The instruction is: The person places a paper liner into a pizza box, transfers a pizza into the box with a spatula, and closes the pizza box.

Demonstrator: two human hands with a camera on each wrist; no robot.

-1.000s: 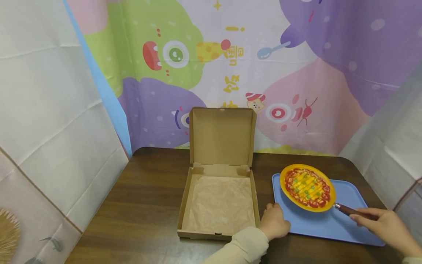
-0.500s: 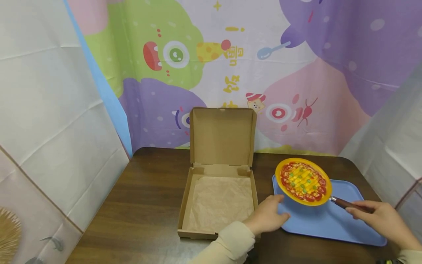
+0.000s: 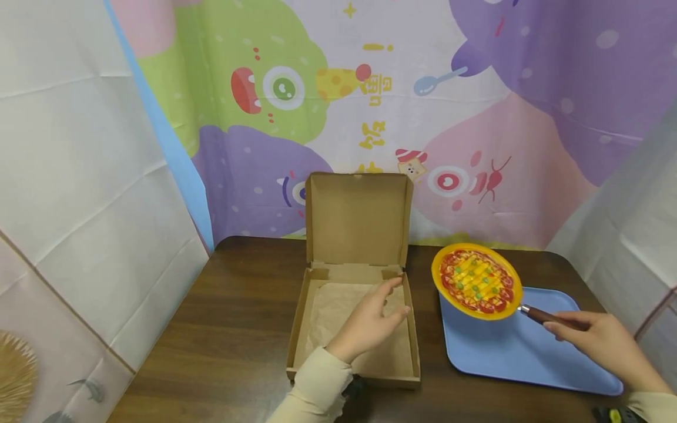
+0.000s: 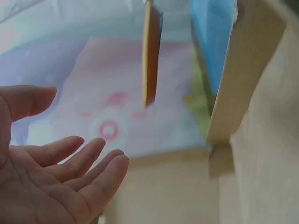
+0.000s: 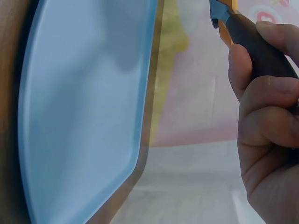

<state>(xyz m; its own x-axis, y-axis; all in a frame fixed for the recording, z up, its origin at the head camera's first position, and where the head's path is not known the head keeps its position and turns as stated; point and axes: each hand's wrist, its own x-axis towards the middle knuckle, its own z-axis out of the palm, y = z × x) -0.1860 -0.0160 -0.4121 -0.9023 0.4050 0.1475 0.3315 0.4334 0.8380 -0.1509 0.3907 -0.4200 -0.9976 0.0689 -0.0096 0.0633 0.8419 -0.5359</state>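
Observation:
My right hand (image 3: 608, 343) grips the brown handle (image 3: 545, 316) of a yellow pan (image 3: 438, 281), fingers curled round it in the right wrist view. On the pan lies a round pizza (image 3: 477, 281) with red edges, yellow stripes and green bits. The pan is up above the far left part of a blue tray (image 3: 508, 358). My left hand (image 3: 367, 323) hovers over an opened cardboard pizza box (image 3: 359, 217), its fingers spread and nothing in them. Crumpled brown paper (image 3: 322, 320) lines the box. In the left wrist view the pan shows edge-on beyond the fingers.
Box and tray stand side by side on a dark wooden table (image 3: 227, 329), a narrow strip of wood between them. The upright box lid is near a cartoon-printed curtain (image 3: 338, 123) behind the table. Pale cloth walls (image 3: 90, 147) flank both sides.
My left hand has left the tray's near left corner and moved left over the box. My right hand has raised the pan with the pizza and shifted it left.

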